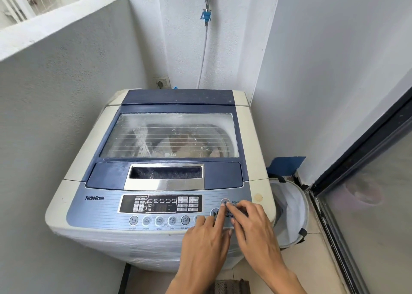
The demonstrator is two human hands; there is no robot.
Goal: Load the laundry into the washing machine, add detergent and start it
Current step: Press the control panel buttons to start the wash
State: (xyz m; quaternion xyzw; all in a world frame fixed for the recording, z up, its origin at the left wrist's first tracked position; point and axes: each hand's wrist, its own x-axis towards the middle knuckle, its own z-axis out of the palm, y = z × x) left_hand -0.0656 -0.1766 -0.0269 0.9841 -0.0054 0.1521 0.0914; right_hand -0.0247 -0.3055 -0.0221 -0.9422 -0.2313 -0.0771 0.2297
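A strip of ribbed mat shows on the floor between your forearms. Just ahead, both hands meet at the right end of the washing machine's control panel. Your left hand lies back-up with one finger stretched forward, its tip beside the start/pause button, and it holds nothing. Your right hand comes in over it from the right. Its forefinger is straight, with the tip at the lower edge of the round power button — whether it presses down you cannot tell — and its other fingers are loosely curled around nothing. The row of cycle buttons runs off to the left of your left hand.

On the floor just right of the machine stands a white mesh laundry hamper, beside a glass door.

Beyond the panel the blue-framed lid is down. The laundry — pale cloth — lies in the drum under the lid's window, well ahead of both hands.

Behind the machine are a wall socket and a hose rising to a tap.
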